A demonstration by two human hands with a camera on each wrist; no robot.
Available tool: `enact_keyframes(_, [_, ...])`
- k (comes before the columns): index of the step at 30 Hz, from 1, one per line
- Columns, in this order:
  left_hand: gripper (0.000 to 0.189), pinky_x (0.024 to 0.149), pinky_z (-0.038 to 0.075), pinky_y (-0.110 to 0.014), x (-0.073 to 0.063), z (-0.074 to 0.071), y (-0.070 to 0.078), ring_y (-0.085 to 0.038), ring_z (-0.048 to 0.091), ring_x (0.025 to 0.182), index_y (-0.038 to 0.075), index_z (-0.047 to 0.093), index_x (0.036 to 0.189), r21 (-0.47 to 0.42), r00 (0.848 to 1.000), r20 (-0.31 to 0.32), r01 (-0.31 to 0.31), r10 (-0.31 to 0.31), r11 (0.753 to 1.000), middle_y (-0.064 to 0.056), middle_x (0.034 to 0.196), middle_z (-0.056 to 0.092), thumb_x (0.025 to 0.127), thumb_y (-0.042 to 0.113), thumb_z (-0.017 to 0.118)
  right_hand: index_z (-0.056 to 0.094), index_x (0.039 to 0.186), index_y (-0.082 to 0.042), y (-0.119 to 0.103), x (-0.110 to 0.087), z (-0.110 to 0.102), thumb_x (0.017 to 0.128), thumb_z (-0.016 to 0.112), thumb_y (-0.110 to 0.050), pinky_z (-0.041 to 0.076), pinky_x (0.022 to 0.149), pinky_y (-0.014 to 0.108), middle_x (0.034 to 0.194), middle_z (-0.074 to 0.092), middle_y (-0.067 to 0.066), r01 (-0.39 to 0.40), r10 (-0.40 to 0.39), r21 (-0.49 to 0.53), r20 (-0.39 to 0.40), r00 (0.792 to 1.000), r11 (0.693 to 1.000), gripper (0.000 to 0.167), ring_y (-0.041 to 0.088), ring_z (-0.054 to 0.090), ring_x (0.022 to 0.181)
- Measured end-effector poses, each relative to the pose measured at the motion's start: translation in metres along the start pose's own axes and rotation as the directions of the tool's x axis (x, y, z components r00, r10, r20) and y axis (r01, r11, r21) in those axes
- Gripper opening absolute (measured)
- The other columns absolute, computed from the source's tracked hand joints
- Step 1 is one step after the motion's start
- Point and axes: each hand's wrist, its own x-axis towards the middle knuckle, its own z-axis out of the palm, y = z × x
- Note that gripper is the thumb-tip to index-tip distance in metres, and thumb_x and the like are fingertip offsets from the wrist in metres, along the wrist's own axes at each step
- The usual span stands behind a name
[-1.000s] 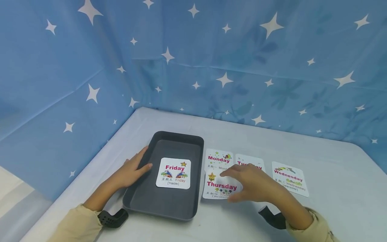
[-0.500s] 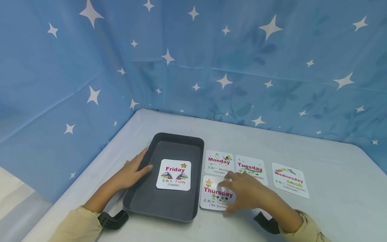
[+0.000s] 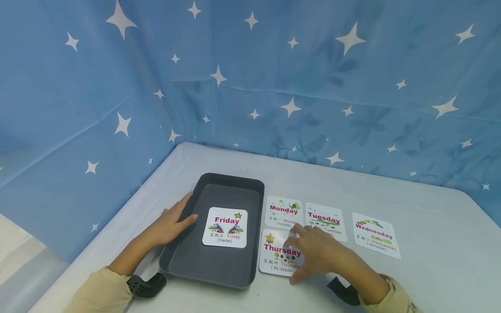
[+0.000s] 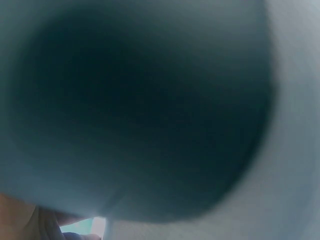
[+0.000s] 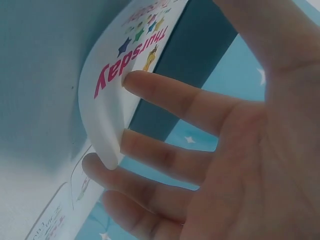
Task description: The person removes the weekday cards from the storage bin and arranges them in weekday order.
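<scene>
On the left side of a dark grey tray, my left hand holds the rim, its thumb over the edge and its fingers along the outer wall. A white Friday card lies face up inside the tray. My right hand has its fingers spread over the right part of the Thursday card. In the right wrist view the fingertips touch that card, whose edge looks curved. Above it lie the Monday card and the Tuesday card, the latter partly hidden by the right hand.
The Wednesday card lies apart at the right, slightly turned. A white cloth covers the table. Blue star-patterned curtains stand at the back and left. The left wrist view is mostly blocked by a dark blurred shape.
The Thursday card has moved down toward me with my right hand, off the Monday card's lower edge, and now lies flatter below it. My left hand and the tray have stayed put.
</scene>
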Motion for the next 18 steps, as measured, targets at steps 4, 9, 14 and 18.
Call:
enact_keyframes(4, [0.069,0.1,0.005,-0.071,-0.0001,0.0013,-0.0004,-0.05,0.019,0.132,-0.001,0.013,0.145,0.006,1.0,-0.006,-0.001,0.001,1.0,-0.029,0.146,0.02,0.096,0.037,0.042,0.063,0.11,-0.021,-0.0008,-0.0003,0.0011,0.055,0.081,-0.053,0.036,0.099,0.053,0.124,0.051,0.004,0.005,-0.005,0.006,-0.008,1.0,1.0,0.066,0.029,0.05,0.111])
enact_keyframes(9, [0.069,0.1,0.006,-0.072,0.0001,0.0018,-0.0009,-0.05,0.02,0.132,-0.001,0.013,0.145,0.01,1.0,-0.013,-0.004,0.004,1.0,-0.029,0.146,0.021,0.096,0.037,0.042,0.062,0.108,-0.02,-0.0033,-0.0007,0.0023,0.054,0.083,-0.05,0.035,0.099,0.054,0.124,0.052,0.004,-0.008,0.008,0.016,-0.018,1.0,1.0,0.065,0.03,0.05,0.112])
enact_keyframes(14, [0.069,0.099,0.006,-0.072,-0.0006,0.0015,-0.0011,-0.049,0.02,0.132,-0.001,0.013,0.145,0.001,1.0,-0.015,-0.009,0.009,1.0,-0.029,0.146,0.021,0.096,0.038,0.042,0.06,0.108,-0.019,-0.006,-0.0016,0.0037,0.053,0.084,-0.047,0.041,0.093,0.05,0.121,0.052,0.003,-0.015,0.016,0.023,-0.017,1.0,1.0,0.066,0.027,0.051,0.107])
enact_keyframes(18, [0.068,0.098,0.006,-0.073,-0.0003,0.0018,-0.0006,-0.049,0.021,0.132,-0.001,0.014,0.145,0.002,1.0,-0.02,-0.013,0.013,1.0,-0.029,0.146,0.022,0.095,0.037,0.042,0.059,0.108,-0.018,-0.006,-0.0016,0.0047,0.053,0.084,-0.048,0.043,0.089,0.049,0.12,0.053,0.003,-0.015,0.015,0.019,-0.017,1.0,1.0,0.067,0.026,0.052,0.104])
